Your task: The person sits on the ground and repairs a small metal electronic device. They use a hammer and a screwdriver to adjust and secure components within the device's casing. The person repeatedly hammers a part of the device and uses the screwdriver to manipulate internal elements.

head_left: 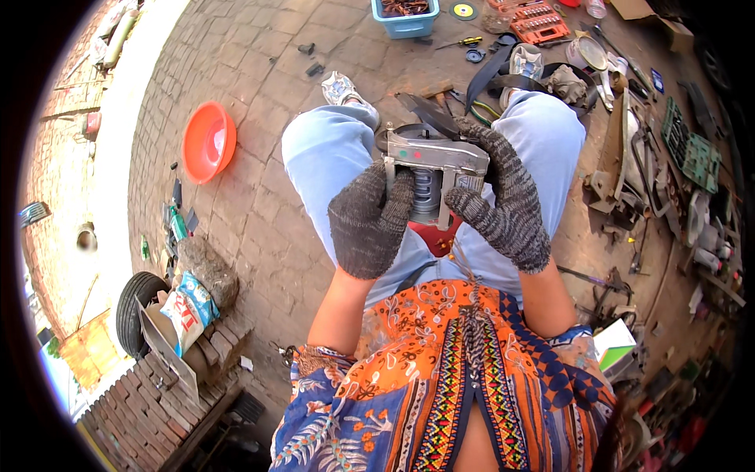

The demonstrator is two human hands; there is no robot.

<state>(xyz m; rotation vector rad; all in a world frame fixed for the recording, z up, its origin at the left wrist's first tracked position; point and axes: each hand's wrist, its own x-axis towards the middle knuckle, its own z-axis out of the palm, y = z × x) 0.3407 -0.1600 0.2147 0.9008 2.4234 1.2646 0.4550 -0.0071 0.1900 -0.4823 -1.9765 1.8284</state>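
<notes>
Between my knees I hold a grey metal machine part (452, 155) with a flat bar across its top, two small coloured dots, and a ribbed cylinder (425, 193) in its frame. A dark curved piece (429, 112) sticks up behind it. My left hand (370, 216), in a dark grey knitted glove, grips the left side, thumb along the frame near the cylinder. The matching glove covers my right hand (511, 204), which is closed round the right side, with its thumb by the lower corner. The part's underside is hidden.
An orange basin (209, 142) stands on the brick paving to the left. Ahead are a blue tub (405, 23), a screwdriver (459, 42) and an orange socket set (538, 22). Metal scrap and a green tool case (692, 145) crowd the right. A tyre (135, 315) stands lower left.
</notes>
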